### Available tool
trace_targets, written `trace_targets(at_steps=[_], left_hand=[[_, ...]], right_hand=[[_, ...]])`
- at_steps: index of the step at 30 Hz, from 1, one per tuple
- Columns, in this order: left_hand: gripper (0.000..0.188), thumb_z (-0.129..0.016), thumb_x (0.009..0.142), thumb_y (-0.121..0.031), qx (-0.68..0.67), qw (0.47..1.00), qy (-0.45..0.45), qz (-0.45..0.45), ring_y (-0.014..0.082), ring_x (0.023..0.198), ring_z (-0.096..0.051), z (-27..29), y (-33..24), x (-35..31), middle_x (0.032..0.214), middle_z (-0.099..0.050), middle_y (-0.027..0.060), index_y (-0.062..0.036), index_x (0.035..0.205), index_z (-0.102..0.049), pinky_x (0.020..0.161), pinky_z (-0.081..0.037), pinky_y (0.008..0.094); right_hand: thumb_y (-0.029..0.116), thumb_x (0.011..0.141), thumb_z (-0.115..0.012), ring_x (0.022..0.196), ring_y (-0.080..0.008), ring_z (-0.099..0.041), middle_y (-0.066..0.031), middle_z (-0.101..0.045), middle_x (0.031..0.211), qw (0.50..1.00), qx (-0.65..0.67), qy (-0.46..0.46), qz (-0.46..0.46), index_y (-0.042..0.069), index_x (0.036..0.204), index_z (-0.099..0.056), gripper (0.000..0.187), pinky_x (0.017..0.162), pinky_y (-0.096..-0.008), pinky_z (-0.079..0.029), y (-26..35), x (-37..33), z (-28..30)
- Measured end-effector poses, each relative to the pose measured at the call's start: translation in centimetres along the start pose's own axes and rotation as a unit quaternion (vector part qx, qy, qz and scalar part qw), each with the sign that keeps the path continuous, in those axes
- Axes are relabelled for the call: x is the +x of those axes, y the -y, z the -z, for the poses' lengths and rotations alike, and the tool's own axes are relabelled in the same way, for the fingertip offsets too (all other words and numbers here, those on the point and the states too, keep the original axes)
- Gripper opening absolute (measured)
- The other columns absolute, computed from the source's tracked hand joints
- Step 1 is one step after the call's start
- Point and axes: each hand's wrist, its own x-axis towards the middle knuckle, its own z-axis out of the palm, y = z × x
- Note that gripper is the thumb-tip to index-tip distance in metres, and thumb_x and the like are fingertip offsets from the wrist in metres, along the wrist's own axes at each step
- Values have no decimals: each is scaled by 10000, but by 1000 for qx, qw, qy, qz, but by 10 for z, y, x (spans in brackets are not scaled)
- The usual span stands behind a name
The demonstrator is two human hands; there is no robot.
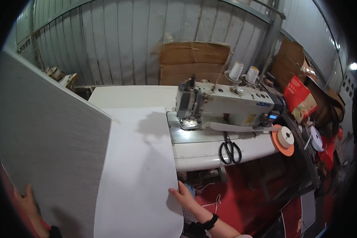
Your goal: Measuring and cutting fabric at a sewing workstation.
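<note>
A large grey, finely ribbed sheet (55, 135) rises on the left, with a pale strip along its upper edge. My left hand (29, 204) grips its lower left edge, with the fingers partly hidden. Beside it a smooth white sheet (135, 170) with a rounded far corner lies over the table; I cannot tell whether the two are one piece. My right hand (183, 197) pinches the white sheet's right edge, thumb on top and fingers underneath. Just right of that sheet stands a sewing machine (230, 101), its lamp lit at the needle.
Black-handled scissors (230, 150) lie on the white table (135, 95) in front of the machine. A roll of white tape (285, 137) sits on an orange disc at the right. Two thread cones (237, 71) stand behind. Cardboard (194, 63) leans against the metal wall.
</note>
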Motion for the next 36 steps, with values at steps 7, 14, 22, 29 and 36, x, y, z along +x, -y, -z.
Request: trace_targets(at_steps=[7,14,22,29,36], left_hand=[[644,-729,576,-36,-96,927,241,-273,374,1096,-478,-36,-65,-21,1179,-492,207,47,1163,-476,972,-337,400],[832,-744,530,-577,40,838,411,-356,272,806,-481,-152,-151,-5,883,-448,139,45,1021,-491,712,-389,393],[608,-744,635,-494,-145,635,547,-525,295,767,-533,-296,-327,61,815,-514,136,16,898,-540,693,-438,363],[358,-682,751,-275,-65,517,669,-531,256,712,-623,-383,-495,2,742,-617,122,4,958,-599,610,-477,396],[360,-644,806,-218,-128,309,788,-517,169,841,-636,-429,-545,-43,867,-653,73,-24,1104,-584,688,-520,305]], right_hand=[[170,814,-645,1139,-366,-462,-246,-448,1247,919,-338,-140,149,-46,1285,-357,593,943,-396,-389,54,2,12],[350,790,-679,1270,-477,-285,-356,-184,1392,900,-309,107,290,-81,1395,-90,949,1035,-452,-294,127,124,-33],[392,783,-672,1236,-501,-323,-371,-163,1392,918,-311,111,218,-71,1406,-97,965,987,-467,-342,112,181,-51],[667,732,-562,1205,-485,-328,-359,-216,1376,916,-351,88,172,-78,1408,-130,1094,987,-499,-287,106,168,-51],[599,758,-587,1114,-497,-397,-395,-271,1308,915,-345,95,185,-139,1371,-161,1050,937,-490,-341,101,169,-51]])
